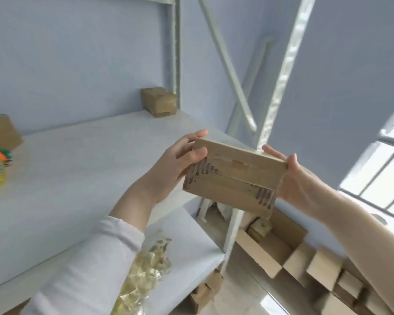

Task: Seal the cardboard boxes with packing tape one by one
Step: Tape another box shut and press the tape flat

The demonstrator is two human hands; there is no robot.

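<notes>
Cardboard box hangs over the bench edge: my left grip wraps one end, thumb on the front, and my right grip clasps the other. Whether its seam is taped, I cannot tell. A second box sits far back on the bench, and floor boxes lie below, so I judge plenty is left.

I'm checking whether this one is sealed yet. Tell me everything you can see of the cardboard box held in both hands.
The cardboard box is small, brown and oblong, held tilted in the air beyond the white shelf. Its flaps are closed and meet in a seam along the face towards the camera. Torn patches at two opposite corners bare the corrugated ridges. The left hand grips its left end, thumb on the front; the right hand holds the right end. Tape over the seam cannot be made out.
</notes>
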